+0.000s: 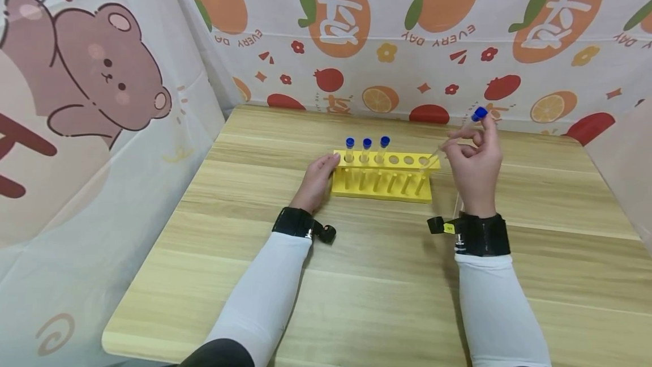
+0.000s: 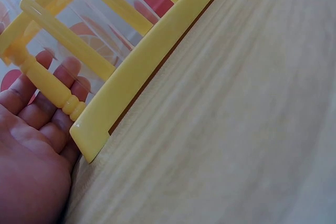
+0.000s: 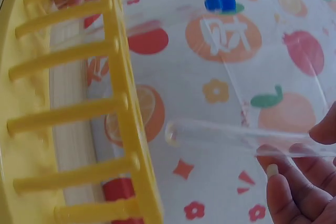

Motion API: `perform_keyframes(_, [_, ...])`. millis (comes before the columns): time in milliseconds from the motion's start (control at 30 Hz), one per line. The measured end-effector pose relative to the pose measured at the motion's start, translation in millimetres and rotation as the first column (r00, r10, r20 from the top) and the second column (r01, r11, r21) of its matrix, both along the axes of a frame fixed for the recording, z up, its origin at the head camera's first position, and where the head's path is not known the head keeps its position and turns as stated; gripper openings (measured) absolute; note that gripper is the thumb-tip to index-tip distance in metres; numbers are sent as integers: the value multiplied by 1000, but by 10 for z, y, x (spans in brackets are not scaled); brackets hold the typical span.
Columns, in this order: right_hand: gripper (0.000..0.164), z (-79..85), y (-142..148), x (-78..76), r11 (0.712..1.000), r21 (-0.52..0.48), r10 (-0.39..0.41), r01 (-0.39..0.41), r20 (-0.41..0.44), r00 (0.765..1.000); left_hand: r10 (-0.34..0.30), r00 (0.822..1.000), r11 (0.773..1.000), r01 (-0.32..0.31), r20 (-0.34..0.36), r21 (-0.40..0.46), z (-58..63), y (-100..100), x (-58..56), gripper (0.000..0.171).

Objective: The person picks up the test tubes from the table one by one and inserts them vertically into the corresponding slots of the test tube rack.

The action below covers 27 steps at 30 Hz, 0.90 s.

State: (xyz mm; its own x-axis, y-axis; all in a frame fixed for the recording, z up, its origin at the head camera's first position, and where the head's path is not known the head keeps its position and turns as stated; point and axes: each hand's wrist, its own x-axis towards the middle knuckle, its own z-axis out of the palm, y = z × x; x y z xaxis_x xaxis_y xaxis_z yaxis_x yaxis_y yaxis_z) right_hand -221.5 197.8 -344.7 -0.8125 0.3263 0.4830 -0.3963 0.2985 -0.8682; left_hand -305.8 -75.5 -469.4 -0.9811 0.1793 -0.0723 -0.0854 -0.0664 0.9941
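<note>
A yellow test tube rack (image 1: pixel 382 194) stands on the wooden table. My left hand (image 1: pixel 313 183) grips its left end, thumb at the top bar and fingers (image 2: pixel 68 72) behind the end post. Three clear test tubes with blue caps (image 1: pixel 367 143) stand in the rack's left holes. Over the rack's right end, my right hand (image 1: pixel 477 169) pinches another clear test tube (image 3: pixel 220 136) near its blue cap (image 1: pixel 479 113). This tube leans, cap up to the right, and its rounded bottom overlaps the rightmost hole in the head view.
The wooden table (image 1: pixel 367 287) extends around the rack. A printed fruit cloth (image 1: pixel 285 10) hangs behind its back edge, and a bear-print cloth (image 1: pixel 102 72) hangs at the left. Beside my right wrist, a thin pale strip (image 1: pixel 457 205) shows against the table.
</note>
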Motion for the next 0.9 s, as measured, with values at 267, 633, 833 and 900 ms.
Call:
perform_keyframes(267, [61, 21, -137, 28, 997, 71, 44, -41, -38, 998, 3, 1000, 1000, -3, 1, -7, 38, 9, 24, 44])
perform_keyframes(633, [34, -74, -189, -39, 988, 116, 108, -102, -39, 993, -10, 1000, 1000, 10, 8, 7, 5, -3, 3, 46])
perform_keyframes(833, [31, -243, -152, -137, 972, 192, 133, -132, 12, 991, -8, 1000, 1000, 8, 12, 6, 3, -2, -7, 45])
perform_keyframes(900, [33, -263, -158, -144, 967, 218, 129, -132, 29, 991, -9, 1000, 1000, 8, 10, 2, 7, -1, -8, 45])
